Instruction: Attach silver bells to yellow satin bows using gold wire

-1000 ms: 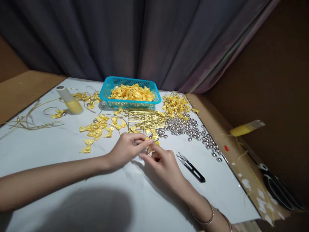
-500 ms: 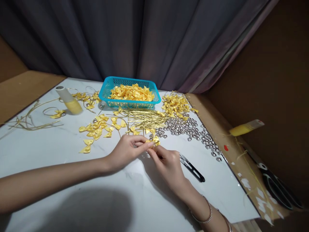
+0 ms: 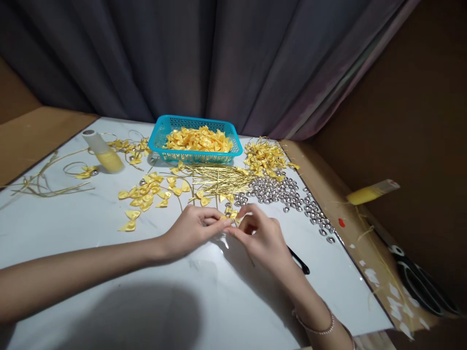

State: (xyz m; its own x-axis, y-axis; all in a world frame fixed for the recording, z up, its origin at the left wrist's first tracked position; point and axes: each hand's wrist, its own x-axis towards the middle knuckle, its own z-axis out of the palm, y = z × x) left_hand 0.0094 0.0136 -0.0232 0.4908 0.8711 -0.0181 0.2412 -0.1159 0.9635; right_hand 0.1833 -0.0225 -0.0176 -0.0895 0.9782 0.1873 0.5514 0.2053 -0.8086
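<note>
Yellow bow (image 3: 230,214), in the head view, sits between the two hands above the white tabletop (image 3: 146,296), pinched between the left hand (image 3: 191,231)'s thumb and fingers. The right hand (image 3: 265,238) is curled at its edge, thumb and forefinger slightly apart; whether it grips anything, I cannot tell. Behind, a blue basket (image 3: 195,154) holds many loose bows (image 3: 199,140). One clear tube (image 3: 104,153) at left contains something yellow.

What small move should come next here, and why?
Probably the right hand should draw the cord snug: a loose end sticks out below that hand, the left hand pinches the bow, and the right hand is already close beside it.
</note>
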